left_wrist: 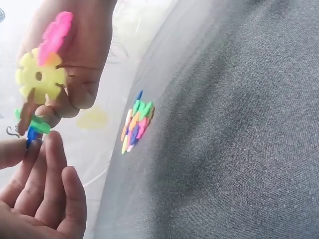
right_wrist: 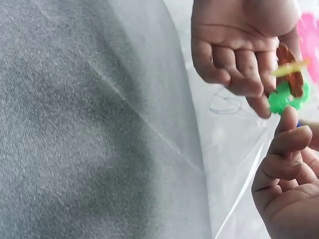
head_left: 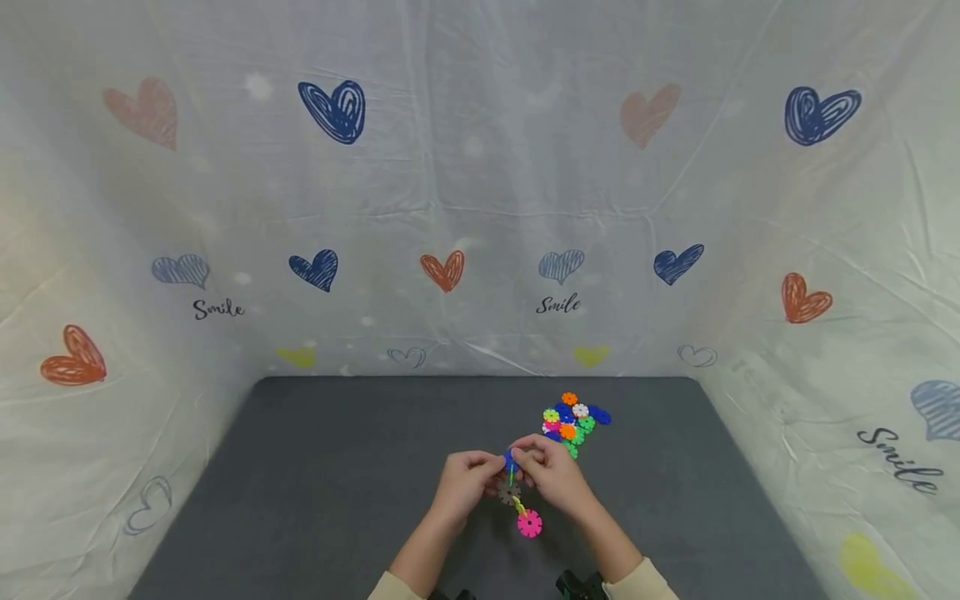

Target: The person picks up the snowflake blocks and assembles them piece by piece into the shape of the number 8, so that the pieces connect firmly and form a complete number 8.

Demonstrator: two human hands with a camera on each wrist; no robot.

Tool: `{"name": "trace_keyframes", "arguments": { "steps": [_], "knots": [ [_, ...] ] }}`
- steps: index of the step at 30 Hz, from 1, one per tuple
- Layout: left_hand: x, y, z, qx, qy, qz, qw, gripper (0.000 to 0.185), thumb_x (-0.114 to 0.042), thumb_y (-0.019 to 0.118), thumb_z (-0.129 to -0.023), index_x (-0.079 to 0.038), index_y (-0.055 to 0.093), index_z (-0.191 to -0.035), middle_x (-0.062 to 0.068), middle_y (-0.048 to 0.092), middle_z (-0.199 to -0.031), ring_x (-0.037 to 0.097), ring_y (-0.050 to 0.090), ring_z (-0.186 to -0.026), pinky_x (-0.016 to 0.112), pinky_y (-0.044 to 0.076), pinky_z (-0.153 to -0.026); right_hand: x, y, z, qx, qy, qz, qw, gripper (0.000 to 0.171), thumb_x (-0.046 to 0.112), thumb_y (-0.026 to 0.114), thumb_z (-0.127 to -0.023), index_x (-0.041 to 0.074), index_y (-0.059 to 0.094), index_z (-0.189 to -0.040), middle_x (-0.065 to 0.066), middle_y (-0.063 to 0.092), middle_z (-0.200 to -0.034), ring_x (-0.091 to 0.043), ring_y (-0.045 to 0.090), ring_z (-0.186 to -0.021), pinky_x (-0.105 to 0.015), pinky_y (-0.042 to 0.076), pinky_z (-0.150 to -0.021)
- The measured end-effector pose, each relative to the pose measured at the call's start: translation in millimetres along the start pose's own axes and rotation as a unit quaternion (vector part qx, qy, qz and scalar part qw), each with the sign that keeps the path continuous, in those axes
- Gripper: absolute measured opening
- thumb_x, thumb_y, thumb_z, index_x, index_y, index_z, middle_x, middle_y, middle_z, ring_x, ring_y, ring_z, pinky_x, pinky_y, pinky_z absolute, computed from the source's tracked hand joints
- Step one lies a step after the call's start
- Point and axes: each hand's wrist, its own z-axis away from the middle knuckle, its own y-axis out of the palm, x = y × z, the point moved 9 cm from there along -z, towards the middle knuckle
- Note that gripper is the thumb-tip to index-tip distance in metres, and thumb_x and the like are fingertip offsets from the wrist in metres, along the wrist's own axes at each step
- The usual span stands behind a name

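Observation:
A short chain of interlocking snowflake discs hangs between my two hands. At its top is a blue snowflake disc (head_left: 512,461), mostly covered by fingertips. Below it come a green disc (left_wrist: 34,122), a brown disc (head_left: 509,492), a yellow disc (left_wrist: 42,75) and, at the bottom end, a pink disc (head_left: 529,523). My left hand (head_left: 461,485) pinches the blue disc from the left between thumb and fingers. From the other side my right hand (head_left: 555,477) pinches the same disc, its thumb across the front.
A pile of loose snowflake discs (head_left: 567,432) in several colours lies on the dark grey table (head_left: 337,483), just beyond my right hand. A white curtain (head_left: 480,183) printed with hearts surrounds the back and sides. Black objects (head_left: 581,586) show at the near edge between the forearms.

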Motion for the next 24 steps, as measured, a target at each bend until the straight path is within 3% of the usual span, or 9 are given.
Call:
{"name": "trace_keyframes", "arguments": {
  "steps": [4,12,18,24],
  "knots": [
    [-5.3,-3.5,2.6,-0.023,0.008,-0.012,0.9996,0.025,-0.016,0.066,-0.098,0.007,0.074,-0.096,0.017,0.073,-0.084,0.014,0.064,-0.066,0.039,0.058,-0.066,-8,-14,-3,-0.034,0.009,0.006,0.999,0.028,0.029,0.059,-0.103,0.003,0.068,-0.110,-0.013,0.067,-0.076,-0.015,0.055,-0.058,-0.024,0.050,-0.058],
    [0.2,-11.7,5.3,-0.039,0.002,-0.015,0.9991,0.024,-0.016,0.066,-0.098,0.006,0.073,-0.095,0.006,0.068,-0.080,0.013,0.058,-0.068,0.033,0.054,-0.065,-43,-60,-9,-0.111,0.057,0.060,0.990,0.022,0.020,0.067,-0.099,0.000,0.070,-0.108,-0.020,0.070,-0.080,-0.019,0.058,-0.061,-0.027,0.048,-0.058],
    [6.1,-16.6,2.0,-0.043,-0.003,0.016,0.9989,0.025,-0.019,0.067,-0.097,0.006,0.071,-0.091,0.002,0.063,-0.072,0.012,0.056,-0.064,0.029,0.051,-0.059,-69,-93,-6,-0.171,0.106,0.159,0.967,0.024,0.021,0.075,-0.092,0.002,0.071,-0.105,-0.009,0.072,-0.089,-0.020,0.063,-0.076,-0.032,0.053,-0.065],
    [3.7,-19.5,2.0,-0.050,0.000,0.020,0.9986,0.024,-0.018,0.066,-0.098,0.004,0.071,-0.090,0.003,0.060,-0.071,0.014,0.055,-0.065,0.034,0.052,-0.061,-90,-103,-2,-0.180,0.139,0.223,0.948,0.031,0.024,0.077,-0.090,-0.001,0.068,-0.105,-0.011,0.070,-0.091,-0.022,0.060,-0.076,-0.038,0.054,-0.069]
  ]
}}
